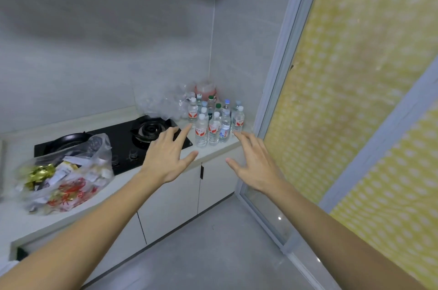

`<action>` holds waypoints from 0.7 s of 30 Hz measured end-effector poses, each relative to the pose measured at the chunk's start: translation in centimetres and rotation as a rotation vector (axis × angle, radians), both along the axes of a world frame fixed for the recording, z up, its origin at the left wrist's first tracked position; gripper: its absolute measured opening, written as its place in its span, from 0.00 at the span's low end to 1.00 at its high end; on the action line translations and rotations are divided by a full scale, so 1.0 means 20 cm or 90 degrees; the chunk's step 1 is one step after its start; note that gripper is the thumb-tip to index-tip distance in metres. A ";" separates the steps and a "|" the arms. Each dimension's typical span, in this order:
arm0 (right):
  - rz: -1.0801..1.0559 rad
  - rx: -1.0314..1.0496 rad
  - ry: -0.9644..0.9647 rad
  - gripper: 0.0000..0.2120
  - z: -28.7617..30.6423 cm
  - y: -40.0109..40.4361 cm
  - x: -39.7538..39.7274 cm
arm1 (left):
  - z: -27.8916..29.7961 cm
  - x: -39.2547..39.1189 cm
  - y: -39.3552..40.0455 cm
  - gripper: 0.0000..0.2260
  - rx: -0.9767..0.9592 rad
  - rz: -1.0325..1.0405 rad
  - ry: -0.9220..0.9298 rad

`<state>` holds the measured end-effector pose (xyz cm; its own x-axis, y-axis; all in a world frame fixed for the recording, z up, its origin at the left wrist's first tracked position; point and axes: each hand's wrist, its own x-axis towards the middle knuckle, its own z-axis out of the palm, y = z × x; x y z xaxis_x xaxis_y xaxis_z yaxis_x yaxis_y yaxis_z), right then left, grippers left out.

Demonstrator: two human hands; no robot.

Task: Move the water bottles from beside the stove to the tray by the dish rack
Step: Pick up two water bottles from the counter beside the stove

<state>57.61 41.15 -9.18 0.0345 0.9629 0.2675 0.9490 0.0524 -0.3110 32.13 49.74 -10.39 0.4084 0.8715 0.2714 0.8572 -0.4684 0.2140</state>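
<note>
Now both hands reach toward clear plastic water bottles (214, 123).
Left hand (166, 159) and right hand (257, 166) spread open, empty, above the pale smooth counter (213, 149).

Clear water bottles (214, 127) with white, blue and green caps; several carry white labels marked in red, one a label marked in blue. Behind them, a translucent container (205, 90) with pinkish-red contents. Stove (113, 145): glossy black top, black burner rings. Countertop (214, 147): pale off-white. Cabinet doors (170, 199): off-white, with a small black handle. Wall tiles (94, 52): light grey. Floor (201, 254): mid grey. Clear plastic bag (68, 175) holding gold, red and white wrappers (print blurred). Sliding door (355, 76): pale grey frame, panes covered in yellow with a regular white dot pattern.
</note>
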 end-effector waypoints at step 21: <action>0.138 -0.131 0.121 0.34 -0.49 1.58 0.69 | -0.41 0.75 1.34 0.34 -0.150 0.132 0.034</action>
